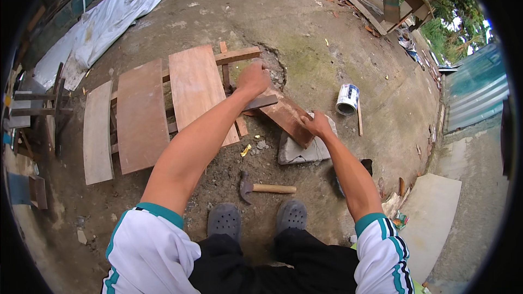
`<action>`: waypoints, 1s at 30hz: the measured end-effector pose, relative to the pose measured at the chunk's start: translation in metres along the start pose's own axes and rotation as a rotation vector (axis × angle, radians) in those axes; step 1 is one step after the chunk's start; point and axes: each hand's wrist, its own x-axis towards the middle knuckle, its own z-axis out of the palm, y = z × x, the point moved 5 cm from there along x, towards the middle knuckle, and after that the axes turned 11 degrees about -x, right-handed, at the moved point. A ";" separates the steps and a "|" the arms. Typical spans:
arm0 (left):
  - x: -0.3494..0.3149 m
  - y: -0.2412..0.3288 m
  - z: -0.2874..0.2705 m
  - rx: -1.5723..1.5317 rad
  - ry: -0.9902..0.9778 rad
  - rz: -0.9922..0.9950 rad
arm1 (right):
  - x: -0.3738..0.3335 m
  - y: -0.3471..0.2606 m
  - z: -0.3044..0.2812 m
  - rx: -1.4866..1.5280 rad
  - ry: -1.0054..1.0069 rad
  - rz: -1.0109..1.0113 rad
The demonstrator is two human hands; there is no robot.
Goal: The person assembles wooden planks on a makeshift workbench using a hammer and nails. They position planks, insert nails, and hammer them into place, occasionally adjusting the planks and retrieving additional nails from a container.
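A brown wooden board (pixel 287 117) slants across the middle, its near end resting on a grey concrete block (pixel 305 152). My right hand (pixel 320 126) grips that near end by its edge. Beyond the board's far end my left hand (pixel 254 79) is closed in a fist, and what lies inside the fingers is hidden. A short dark wood strip (pixel 261 103) passes just below my left wrist. Close to the left hand, a wooden frame (pixel 239 56) lies under several flat panels, the nearest being a pale plywood panel (pixel 197 87).
A claw hammer (pixel 267 188) lies on the ground before my feet. At the right, a paint can (pixel 347 99) lies tipped beside a thin stick (pixel 359 118). A white sheet (pixel 117 16) covers the far left, and dark wooden pieces (pixel 46 103) stand at the left edge.
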 end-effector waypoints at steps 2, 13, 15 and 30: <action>0.007 -0.024 -0.026 0.150 0.042 0.068 | 0.004 -0.015 0.001 -0.025 -0.047 -0.035; -0.060 -0.020 -0.032 0.540 -0.451 0.130 | 0.023 -0.016 0.011 0.029 -0.387 -0.186; -0.062 -0.017 -0.036 0.512 -0.413 0.263 | 0.016 -0.019 0.015 0.154 -0.386 -0.188; -0.081 -0.039 -0.057 0.602 -0.474 0.301 | -0.007 -0.010 -0.095 0.650 -0.054 0.102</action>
